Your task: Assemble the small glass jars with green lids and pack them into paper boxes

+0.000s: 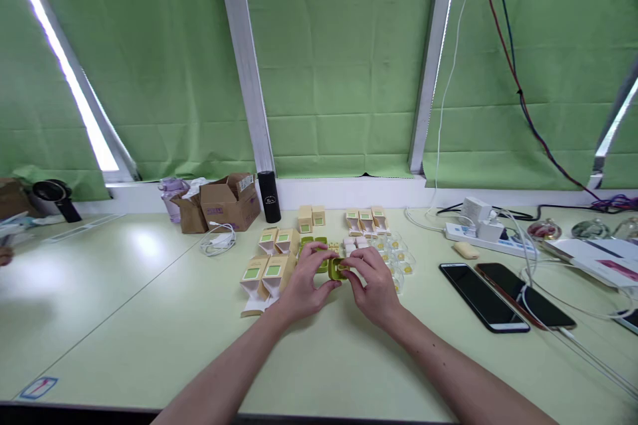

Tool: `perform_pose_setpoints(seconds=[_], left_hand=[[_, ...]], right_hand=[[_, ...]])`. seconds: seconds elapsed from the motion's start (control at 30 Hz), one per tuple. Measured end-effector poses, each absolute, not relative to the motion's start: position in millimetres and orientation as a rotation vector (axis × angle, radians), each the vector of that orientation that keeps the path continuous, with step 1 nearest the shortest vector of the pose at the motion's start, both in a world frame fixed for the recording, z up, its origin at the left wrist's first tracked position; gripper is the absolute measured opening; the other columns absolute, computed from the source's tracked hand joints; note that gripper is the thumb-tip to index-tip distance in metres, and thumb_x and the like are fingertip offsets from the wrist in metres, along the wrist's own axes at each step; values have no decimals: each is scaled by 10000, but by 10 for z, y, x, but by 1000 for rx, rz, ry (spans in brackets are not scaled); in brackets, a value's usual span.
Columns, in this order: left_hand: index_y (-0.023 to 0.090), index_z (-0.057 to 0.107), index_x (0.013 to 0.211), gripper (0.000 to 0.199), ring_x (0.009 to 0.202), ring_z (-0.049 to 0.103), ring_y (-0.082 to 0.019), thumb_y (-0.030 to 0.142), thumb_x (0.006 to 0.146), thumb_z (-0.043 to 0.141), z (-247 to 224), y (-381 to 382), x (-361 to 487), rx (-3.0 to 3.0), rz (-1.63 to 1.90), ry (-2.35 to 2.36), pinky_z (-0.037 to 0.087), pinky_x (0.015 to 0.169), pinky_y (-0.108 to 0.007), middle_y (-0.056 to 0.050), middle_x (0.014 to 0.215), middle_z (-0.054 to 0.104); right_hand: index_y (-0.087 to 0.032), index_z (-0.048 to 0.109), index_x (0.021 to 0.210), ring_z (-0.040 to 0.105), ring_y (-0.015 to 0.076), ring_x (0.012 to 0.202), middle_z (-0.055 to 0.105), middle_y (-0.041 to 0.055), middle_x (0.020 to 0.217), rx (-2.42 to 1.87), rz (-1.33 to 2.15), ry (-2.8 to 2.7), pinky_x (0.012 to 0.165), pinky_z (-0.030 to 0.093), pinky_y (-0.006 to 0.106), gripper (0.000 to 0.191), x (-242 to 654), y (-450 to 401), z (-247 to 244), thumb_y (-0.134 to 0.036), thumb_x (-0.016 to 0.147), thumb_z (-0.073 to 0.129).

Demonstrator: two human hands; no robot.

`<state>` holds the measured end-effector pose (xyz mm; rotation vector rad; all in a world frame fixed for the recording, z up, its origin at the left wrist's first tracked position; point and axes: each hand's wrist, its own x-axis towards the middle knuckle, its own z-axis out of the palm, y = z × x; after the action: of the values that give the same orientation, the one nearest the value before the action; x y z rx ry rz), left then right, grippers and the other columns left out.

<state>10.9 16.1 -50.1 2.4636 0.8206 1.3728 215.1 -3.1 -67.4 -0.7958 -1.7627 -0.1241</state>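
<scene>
Between my two hands is a small olive-green square case [336, 270] with rounded corners, its hollow inside facing me. My left hand [308, 284] pinches its left side between fingers and thumb. On the other side, my right hand [373, 284] has its fingertips at the right edge, partly covering the inside. More green cases [321, 240] lie just behind my left hand. Beside them are small yellow pieces [333, 248] and pale pink blocks [349, 242]. Clear plastic cups [399, 252] with yellow centres stand behind my right hand.
Small cream cartons with green labels [274, 270] stand at left, with more cartons [366, 220] behind. Farther back are a cardboard box [232, 202] and black tumbler [269, 196]. Phones [481, 295], a power strip [491, 242] and cables lie right. Another person's hand [4, 255] shows far left.
</scene>
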Motion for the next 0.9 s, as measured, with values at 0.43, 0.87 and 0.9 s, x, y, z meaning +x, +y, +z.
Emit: perform_pose_setpoints(seconds=[0.43,0.87,0.9], left_hand=[[233,667,1316,496,1292,566,-330,150,856,832,-523,178,104,2544,1386,760,561,1068,-517,-129,1229,684],[237,698,1317,485,1263,591,-321,175,859,848,-542,187,104,2544,1414,743,580,1042,-504,-122,1204,704],[239,697,1320,487,1264,590,-320,173,861,847,-543,188,103,2546,1411,739,580,1043,-503,-120,1198,709]], right_hand=[[-211,713,984,540,248,870,647,63,850,-758,-355,-1825,691,461,361,208,2149,-42,-621,-55,994,575],[-204,727,955,511,240,869,637,59,814,-746,-359,-1838,667,435,344,215,2141,-22,-643,-43,992,590],[-206,729,944,508,238,870,625,58,808,-748,-358,-1834,657,424,338,220,2141,-20,-651,-40,989,591]])
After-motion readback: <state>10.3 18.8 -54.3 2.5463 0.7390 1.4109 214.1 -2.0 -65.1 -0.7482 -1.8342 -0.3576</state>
